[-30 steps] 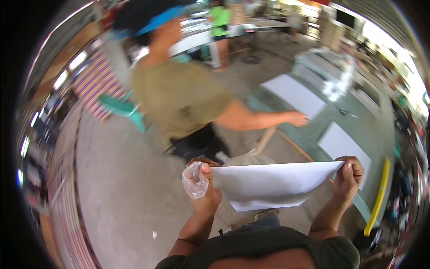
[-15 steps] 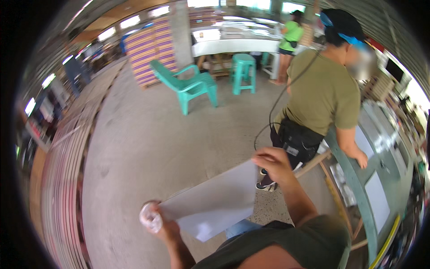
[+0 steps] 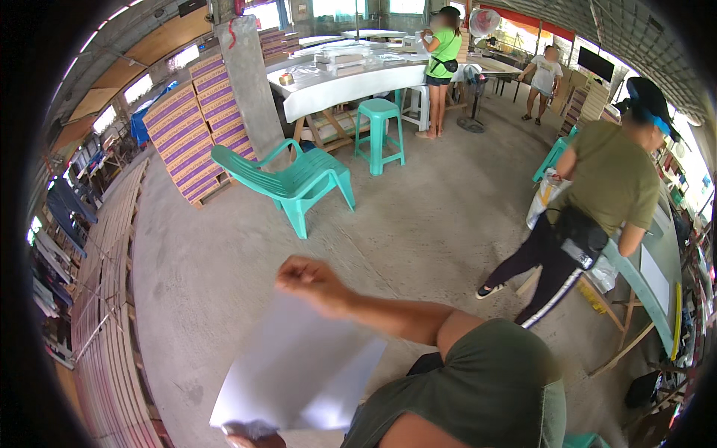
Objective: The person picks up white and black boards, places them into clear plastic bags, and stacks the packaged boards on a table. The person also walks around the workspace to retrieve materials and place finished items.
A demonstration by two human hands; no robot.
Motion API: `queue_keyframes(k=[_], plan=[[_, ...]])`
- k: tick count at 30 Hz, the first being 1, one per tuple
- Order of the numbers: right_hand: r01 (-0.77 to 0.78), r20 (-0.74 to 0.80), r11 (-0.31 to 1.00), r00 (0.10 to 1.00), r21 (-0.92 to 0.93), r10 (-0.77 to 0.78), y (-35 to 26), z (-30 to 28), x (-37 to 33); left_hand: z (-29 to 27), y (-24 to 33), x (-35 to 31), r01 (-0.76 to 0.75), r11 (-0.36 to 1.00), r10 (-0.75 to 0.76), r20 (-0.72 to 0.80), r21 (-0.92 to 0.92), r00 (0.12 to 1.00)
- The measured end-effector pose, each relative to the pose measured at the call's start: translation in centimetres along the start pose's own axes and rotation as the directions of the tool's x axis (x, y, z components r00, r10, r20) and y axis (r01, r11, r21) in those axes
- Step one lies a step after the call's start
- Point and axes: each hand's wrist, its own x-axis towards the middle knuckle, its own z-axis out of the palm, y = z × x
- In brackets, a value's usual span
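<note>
At near left, the left hand (image 3: 255, 440) touches the near edge of a white sheet (image 3: 299, 366), its grip too hidden to tell, the right hand (image 3: 310, 284) pinches the far edge, and 1 co-worker (image 3: 609, 179) stands at right.

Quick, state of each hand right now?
Left hand: at the lower edge of the white sheet, partly cut off; grip cannot be told.
Right hand: closed, holding the sheet's upper edge.
</note>
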Motion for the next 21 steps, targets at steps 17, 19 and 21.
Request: queue_keyframes(k=[17, 19, 21], plan=[[-0.909, -0.855, -0.172, 0.273, -0.379, 0.440, 39.9, -8.7, 24.5, -21.3, 7.3, 71.9, -0.213, 0.679, 0.300, 0.000, 0.703, 0.954], [-0.921, -0.919, -0.297, 0.132, -0.253, 0.373, 40.4, -10.8, 24.3, -23.9, 6.4, 79.9, -0.203, 0.735, 0.316, -0.062, 0.647, 0.947], [-0.917, -0.929, -0.340, 0.075, -0.207, 0.363, 44.5, -11.2, 28.6, -25.1, 5.6, 87.9, -0.246, 0.786, 0.349, -0.078, 0.567, 0.934]])
